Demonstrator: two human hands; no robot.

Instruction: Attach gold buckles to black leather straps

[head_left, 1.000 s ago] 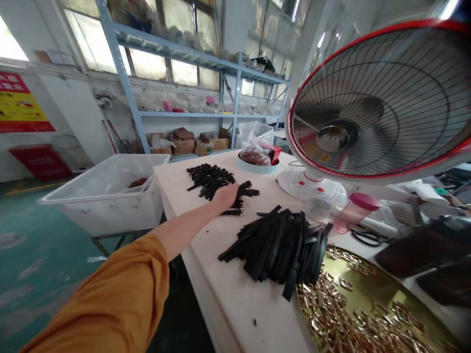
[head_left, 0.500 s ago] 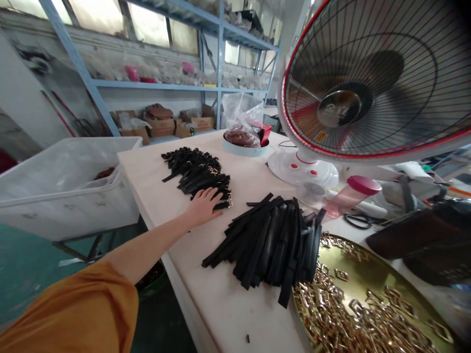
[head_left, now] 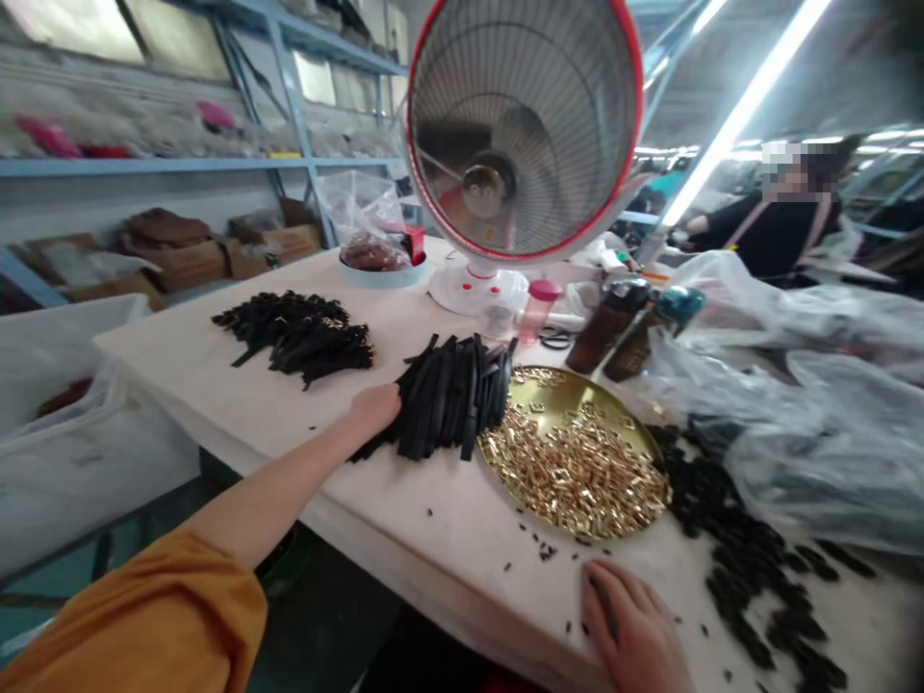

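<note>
My left hand (head_left: 375, 409) is at the left edge of a fanned pile of long flat black strips (head_left: 451, 404), touching it. Its fingers are bent together; motion blur and the pile hide the tips, so whether a strip is between them does not show. Near the front edge of the table, my right hand (head_left: 635, 626) has thumb and fingers curled together, a dark thing or shadow between them. Just beyond it lies a round gold tray (head_left: 555, 380) heaped with small gold metal buckles (head_left: 577, 472). Further left is a pile of black straps fitted with gold buckles (head_left: 295, 332).
Small black loops (head_left: 722, 539) and clear plastic bags (head_left: 801, 452) cover the right side. A red-rimmed fan (head_left: 526, 135), a pink-lidded cup (head_left: 538, 313), bottles (head_left: 610, 322) and a blue round container (head_left: 382, 274) stand behind. A white bin (head_left: 64, 423) is left; a person (head_left: 780, 221) works far right.
My left hand has moved off the buckled straps, rightward to the loose black strips. The view has swung right, and my right hand, the loops and the plastic bags now show.
</note>
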